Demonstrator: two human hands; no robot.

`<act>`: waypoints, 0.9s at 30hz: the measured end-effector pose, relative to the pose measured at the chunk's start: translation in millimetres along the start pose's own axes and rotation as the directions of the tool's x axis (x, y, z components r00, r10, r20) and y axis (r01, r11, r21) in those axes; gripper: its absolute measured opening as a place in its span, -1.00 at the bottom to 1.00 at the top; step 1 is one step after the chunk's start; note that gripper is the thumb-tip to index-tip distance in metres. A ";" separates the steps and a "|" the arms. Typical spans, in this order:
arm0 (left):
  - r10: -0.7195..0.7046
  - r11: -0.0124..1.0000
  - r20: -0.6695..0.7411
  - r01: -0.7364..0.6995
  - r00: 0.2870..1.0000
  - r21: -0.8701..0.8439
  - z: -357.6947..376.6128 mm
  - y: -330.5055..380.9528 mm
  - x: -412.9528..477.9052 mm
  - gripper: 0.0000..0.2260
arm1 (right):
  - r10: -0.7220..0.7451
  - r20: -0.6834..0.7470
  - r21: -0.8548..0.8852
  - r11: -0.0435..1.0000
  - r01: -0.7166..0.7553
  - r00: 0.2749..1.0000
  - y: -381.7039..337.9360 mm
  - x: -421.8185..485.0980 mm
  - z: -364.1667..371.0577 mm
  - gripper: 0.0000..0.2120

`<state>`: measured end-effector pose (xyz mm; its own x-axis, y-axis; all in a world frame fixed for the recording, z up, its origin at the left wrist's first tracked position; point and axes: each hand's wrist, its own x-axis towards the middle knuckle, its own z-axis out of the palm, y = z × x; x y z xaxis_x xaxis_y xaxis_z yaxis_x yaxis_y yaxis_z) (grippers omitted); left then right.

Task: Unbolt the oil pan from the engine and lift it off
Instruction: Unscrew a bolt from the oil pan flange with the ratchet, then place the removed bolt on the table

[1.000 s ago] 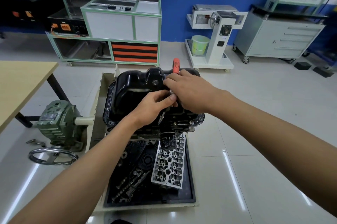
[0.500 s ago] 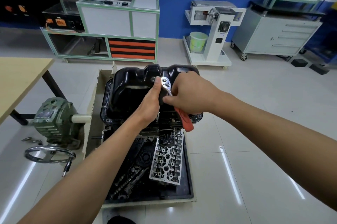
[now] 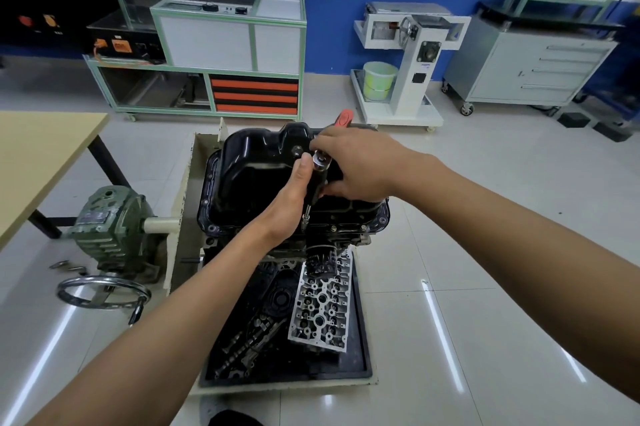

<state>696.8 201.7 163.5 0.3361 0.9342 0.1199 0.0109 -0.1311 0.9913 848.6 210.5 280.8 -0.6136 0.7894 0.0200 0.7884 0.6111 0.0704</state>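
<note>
The left hand (image 3: 291, 197) wraps its fingers round the dark extension bar (image 3: 313, 188) just below the steel ratchet head (image 3: 320, 160), thumb up alongside it, probably to keep the socket square on its bolt. The right hand (image 3: 360, 166) is closed over the red-handled ratchet wrench (image 3: 344, 119), whose grip end pokes out toward 12 o'clock. The two hands sit close together on this one tool, one steadying and one turning. The bar slants down to a small flange bolt (image 3: 304, 223) on the near rim, at 6 o'clock of the glossy black stamped-steel oil pan (image 3: 256, 162). The pan sits on the upturned dark engine block (image 3: 343, 235), flange seated, with other bolt heads visible along that rim, so I judge unbolting to be under way and the lift some way off. A black oil filter (image 3: 320, 261) hangs beneath. At 6 o'clock a black plastic tray (image 3: 363, 349) holds a silver aluminium cylinder head (image 3: 323, 304); at 9 o'clock stands a green cast gearbox (image 3: 107, 228) with a chrome handwheel (image 3: 104, 292)
</note>
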 end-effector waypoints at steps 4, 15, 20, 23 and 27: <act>0.016 0.999 -0.206 -0.024 0.978 -0.040 -4.7 -15.2 -14.7 -0.64 | -0.072 -0.064 0.111 0.991 0.078 0.995 2.2 -1.0 15.9 -0.57; -0.069 0.722 -0.527 0.407 0.847 0.559 8.4 -91.0 -35.2 -0.80 | 0.169 -0.139 0.501 0.862 -0.077 0.976 9.1 -15.9 25.5 -0.75; -0.077 0.668 -0.604 0.491 0.793 0.559 19.7 -87.5 -22.6 -0.78 | 0.270 -0.151 0.572 0.808 -0.138 0.951 15.6 -23.2 27.9 -0.74; -0.091 0.678 -0.625 0.508 0.775 0.531 24.9 -85.8 -20.2 -0.80 | 0.325 -0.175 0.586 0.793 -0.167 0.929 18.4 -28.2 32.1 -0.73; -0.058 0.719 -0.616 0.461 0.786 0.520 26.6 -88.0 -23.0 -0.82 | 0.380 -0.177 0.660 0.730 -0.177 0.908 24.9 -34.5 29.5 -0.74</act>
<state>713.2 183.0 72.1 -0.3164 0.9460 0.0701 0.6527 0.1635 0.7398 890.6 200.2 252.5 -0.2649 0.9384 0.2218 0.7130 0.3455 -0.6101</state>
